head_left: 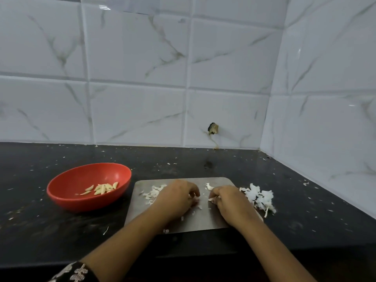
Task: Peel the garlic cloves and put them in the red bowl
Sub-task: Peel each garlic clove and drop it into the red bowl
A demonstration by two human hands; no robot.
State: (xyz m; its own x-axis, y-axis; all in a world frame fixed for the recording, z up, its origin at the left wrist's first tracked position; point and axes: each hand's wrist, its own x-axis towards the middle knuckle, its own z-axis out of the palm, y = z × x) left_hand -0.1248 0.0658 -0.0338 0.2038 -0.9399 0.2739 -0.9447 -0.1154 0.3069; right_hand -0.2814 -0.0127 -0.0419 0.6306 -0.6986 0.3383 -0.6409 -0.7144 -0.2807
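Red bowl: one, roughly ten peeled cloves inside.
Left hand: curled, contents unclear.
Right hand: pinching one garlic clove.

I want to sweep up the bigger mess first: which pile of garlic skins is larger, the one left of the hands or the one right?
The right pile of skins, spilling off the board's right edge onto the counter; the left pile is thinner and scattered.

We rest our left hand and right hand on the cutting board, knuckles up, fingers curled inward, forearms converging toward its middle.
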